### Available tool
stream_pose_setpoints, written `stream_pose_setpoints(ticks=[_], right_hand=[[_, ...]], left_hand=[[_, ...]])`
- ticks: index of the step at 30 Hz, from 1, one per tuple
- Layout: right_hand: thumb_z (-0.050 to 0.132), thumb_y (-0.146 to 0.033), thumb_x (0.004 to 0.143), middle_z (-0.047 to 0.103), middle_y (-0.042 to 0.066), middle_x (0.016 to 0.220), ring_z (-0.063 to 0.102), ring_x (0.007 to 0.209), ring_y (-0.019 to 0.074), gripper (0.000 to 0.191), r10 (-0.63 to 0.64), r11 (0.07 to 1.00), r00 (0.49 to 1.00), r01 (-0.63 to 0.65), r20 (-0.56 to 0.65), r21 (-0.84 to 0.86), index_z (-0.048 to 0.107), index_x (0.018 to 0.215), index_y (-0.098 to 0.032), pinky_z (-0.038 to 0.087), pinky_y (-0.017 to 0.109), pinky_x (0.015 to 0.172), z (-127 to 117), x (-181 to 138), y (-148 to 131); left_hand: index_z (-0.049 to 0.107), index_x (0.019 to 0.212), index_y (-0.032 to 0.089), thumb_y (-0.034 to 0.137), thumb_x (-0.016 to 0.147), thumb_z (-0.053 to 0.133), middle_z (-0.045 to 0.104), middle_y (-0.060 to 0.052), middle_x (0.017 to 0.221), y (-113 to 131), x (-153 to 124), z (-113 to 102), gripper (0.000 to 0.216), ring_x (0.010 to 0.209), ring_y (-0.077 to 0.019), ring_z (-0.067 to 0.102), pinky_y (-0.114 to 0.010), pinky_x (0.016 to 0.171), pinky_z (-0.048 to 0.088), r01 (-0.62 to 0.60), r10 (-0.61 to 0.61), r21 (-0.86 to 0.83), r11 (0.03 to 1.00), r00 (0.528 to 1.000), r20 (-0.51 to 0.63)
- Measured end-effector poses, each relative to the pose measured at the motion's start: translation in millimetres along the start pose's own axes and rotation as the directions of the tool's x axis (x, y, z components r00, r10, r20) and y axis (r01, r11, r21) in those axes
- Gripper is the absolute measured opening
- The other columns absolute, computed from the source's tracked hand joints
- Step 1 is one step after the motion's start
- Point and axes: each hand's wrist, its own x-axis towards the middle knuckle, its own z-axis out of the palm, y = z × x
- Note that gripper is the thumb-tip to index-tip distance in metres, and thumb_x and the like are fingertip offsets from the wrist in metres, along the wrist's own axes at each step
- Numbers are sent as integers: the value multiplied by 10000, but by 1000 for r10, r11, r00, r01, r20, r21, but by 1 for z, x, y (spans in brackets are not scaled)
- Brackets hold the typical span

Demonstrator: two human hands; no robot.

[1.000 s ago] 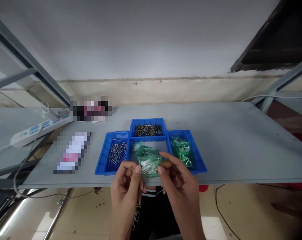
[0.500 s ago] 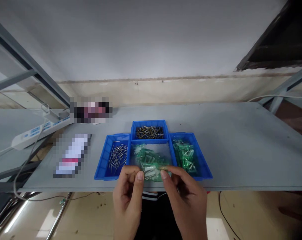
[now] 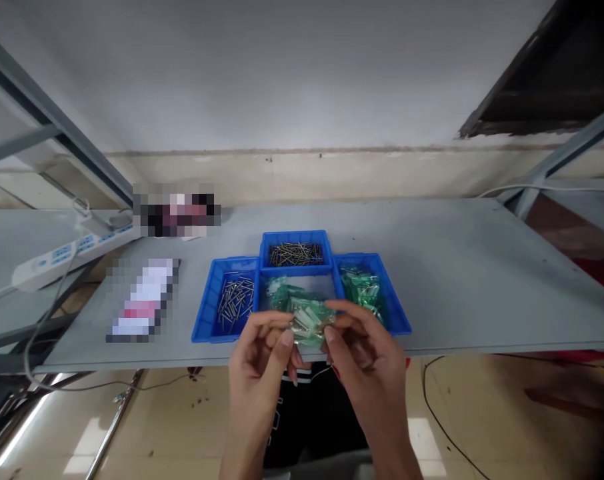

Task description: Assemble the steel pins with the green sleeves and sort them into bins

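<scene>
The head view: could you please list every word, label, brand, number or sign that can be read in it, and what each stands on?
No text can be read.
Bag in the hands: no readable print.
Black garment: pale outlined marks, too incomplete to read.
Power strip: any markings are too small to read.
Slab at left and item behind it: pixelated, unreadable.

Green bag [image 3: 310, 323] between fingers [image 3: 352, 311]
</scene>
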Motion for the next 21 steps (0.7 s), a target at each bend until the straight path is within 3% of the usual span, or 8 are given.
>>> stream_pose_setpoints(ticks=[3,6,9,12,16,21], right_hand=[[738,-309,1045,689,-5,892,712,811,176,499,19,1000,999,-20,27,4,628,1530,-334,587,256,660,-4,-1,-1],[730,-336,1051,679,10,926,686,779,176,466,7,1000,998,-6,70,-6,658,1511,-322,552,257,594,-8,-2,-2],[736,-355,1049,680,10,924,668,747,164,395,15,1000,996,-15,93,-7,722,1443,-326,526,250,568,-10,-3,-3],[751,-385,1039,714,18,948,652,712,156,400,74,997,993,-74,91,-2,732,1433,-321,513,251,551,-9,-3,-1],[792,-436,1007,715,16,893,649,707,162,328,120,992,990,-121,72,19,790,1301,-290,511,245,540,-4,-1,2],[815,-435,997,715,12,858,623,698,140,194,86,996,995,-85,56,-14,821,1063,-253,525,233,598,0,1,5]], left_hand=[[676,1327,279,373,1008,808,662,44,826,3,-1,2,358,603,-101,630,-185,529,516,12,-11,-57,998,1000,2],[630,1470,286,453,1035,760,654,49,732,5,-1,3,484,587,-123,612,-192,509,495,95,-88,-116,989,994,65],[754,1206,219,496,1059,719,670,26,650,5,-1,2,316,567,-119,592,-192,529,473,129,-126,-27,991,988,91],[709,896,202,496,1072,703,682,10,656,5,-2,-1,343,584,-116,589,-203,556,467,67,-72,86,994,996,54],[628,819,216,487,1099,662,630,31,657,3,-5,-4,392,604,-113,572,-213,593,462,0,-1,158,988,1000,9],[581,768,220,496,1106,637,569,37,636,3,-6,-3,440,571,-114,525,-218,556,422,-32,40,176,984,998,-41]])
